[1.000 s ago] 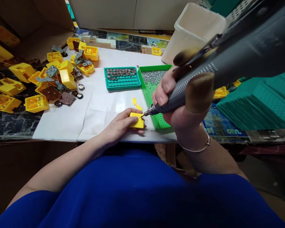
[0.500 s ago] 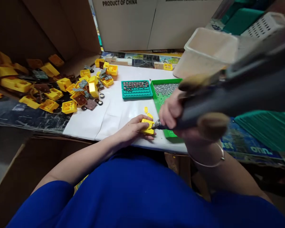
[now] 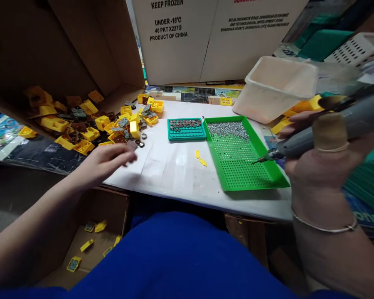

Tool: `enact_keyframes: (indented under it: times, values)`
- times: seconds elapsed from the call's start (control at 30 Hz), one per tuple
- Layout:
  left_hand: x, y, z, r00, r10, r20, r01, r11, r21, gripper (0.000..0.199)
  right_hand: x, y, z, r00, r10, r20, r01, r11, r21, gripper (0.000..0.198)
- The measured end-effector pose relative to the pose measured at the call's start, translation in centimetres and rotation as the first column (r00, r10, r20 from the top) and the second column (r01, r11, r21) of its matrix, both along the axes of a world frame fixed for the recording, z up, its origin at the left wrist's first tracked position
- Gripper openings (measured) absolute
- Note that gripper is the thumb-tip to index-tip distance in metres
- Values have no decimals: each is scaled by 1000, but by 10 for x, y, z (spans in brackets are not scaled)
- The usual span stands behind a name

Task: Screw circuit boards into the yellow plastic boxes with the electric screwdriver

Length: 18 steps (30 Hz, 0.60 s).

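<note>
My left hand (image 3: pixel 107 164) reaches over the left of the white work surface, close to the pile of yellow plastic housings (image 3: pixel 134 129). Its thumb stands apart from the fingers, and nothing shows in it. Dark plates and small round metal-rimmed parts (image 3: pixel 141 144) lie just beyond its fingertips. In my right hand (image 3: pixel 324 174) is a grey electric screwdriver (image 3: pixel 302 143), pointing left. The bit hangs over the green perforated tray (image 3: pixel 224 178), which has small silver screws (image 3: pixel 229 129) heaped at its far end.
A teal tray (image 3: pixel 187 135) holds rows of round metal parts. Two small yellow pieces (image 3: pixel 202 161) lie beside the green tray. Behind stand a translucent bin (image 3: pixel 277 87) and a white carton (image 3: pixel 180 58). An open cardboard box (image 3: pixel 84 236) below the table's edge contains several yellow units.
My left hand has let go of the yellow housing and moved left to the pile; the housing is out of it. The screwdriver has swung right, away from where the housing was.
</note>
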<state>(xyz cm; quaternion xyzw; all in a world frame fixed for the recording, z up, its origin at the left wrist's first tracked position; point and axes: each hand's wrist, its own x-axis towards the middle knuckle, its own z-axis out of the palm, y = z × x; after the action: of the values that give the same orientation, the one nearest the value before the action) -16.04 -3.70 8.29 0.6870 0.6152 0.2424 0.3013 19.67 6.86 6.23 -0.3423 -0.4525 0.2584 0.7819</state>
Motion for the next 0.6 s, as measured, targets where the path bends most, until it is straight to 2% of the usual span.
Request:
enact_keyframes:
  times: [0.03,0.1,0.17,0.23,0.3,0.37,0.47,0.53,0.6]
  values:
    - [8,25,-3,999,27,-45,-22,995,100,29,-1,1,-1,1000,-1,5,1,1000,-4,37]
    - [26,81,-14,981,91,-173,-34,950,309,23,-2,1,-1,1000,-5,15,6,1000,-22,35]
    - [41,133,-28,905,201,-374,-29,908,418,27,-1,0,-1,1000,0,8,0,999,-39,34]
    - [50,174,-40,806,250,-536,-39,927,374,35,0,-2,-1,1000,-4,10,5,998,-62,34]
    - [51,200,-47,740,239,-629,-46,951,306,39,3,-5,-4,999,-4,38,7,997,-78,34]
    - [45,214,-47,728,238,-643,-71,959,274,40,6,-4,-8,996,-8,93,15,997,-70,31]
    - [29,213,-34,807,341,-483,-204,927,314,37,13,2,-16,995,-21,102,24,999,-36,33]
    - [18,196,-22,886,384,-258,-268,881,391,31,19,8,-21,996,-45,81,43,999,31,39]
    - [10,163,-13,955,289,-66,-229,861,454,26,24,11,-24,986,-76,151,62,994,95,47]
